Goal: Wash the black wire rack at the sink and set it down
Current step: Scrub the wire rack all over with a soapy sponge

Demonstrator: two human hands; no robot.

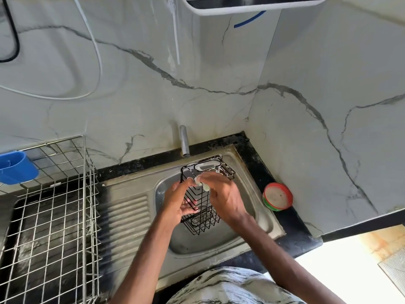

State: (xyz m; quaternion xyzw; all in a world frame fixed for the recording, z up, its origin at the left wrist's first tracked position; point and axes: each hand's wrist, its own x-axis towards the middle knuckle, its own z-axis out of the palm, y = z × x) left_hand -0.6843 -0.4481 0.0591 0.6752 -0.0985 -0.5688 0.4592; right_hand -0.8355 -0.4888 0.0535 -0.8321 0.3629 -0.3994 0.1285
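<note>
- The black wire rack point(203, 223) is at the centre of the frame, held up over the basin of the sink point(219, 244) and not resting on it as far as I can tell.
- Its long axis runs from lower centre up toward the tap point(184, 140). The open rounded end is uppermost, just below the spout.
- The left hand point(178, 200) is on the rack's left side, fingers curled round the wires, and carries its weight.
- The right hand point(225, 197) comes in from the right. Its fingertips pinch a small pale scrub pad point(202, 184) against the rack's upper part, where white foam clings to the wires.
- Both hands touch the rack, but the left one has the grip, so setting it down would likely fall to that hand.
- No water is visibly running, and with foam on the wires a rinse probably comes before the set-down.
- To the left, the ribbed drainboard point(129, 216) lies just beside the basin, and beyond it stands a steel wire basket point(54, 227) with a blue cup point(16, 167) hung on its far rim.
- To the right, a red and green tub point(277, 196) sits on the dark surface point(291, 229) near the basin's edge.
- Nothing lies between rack and drainboard; the tap overhead is the nearest thing to knock.
</note>
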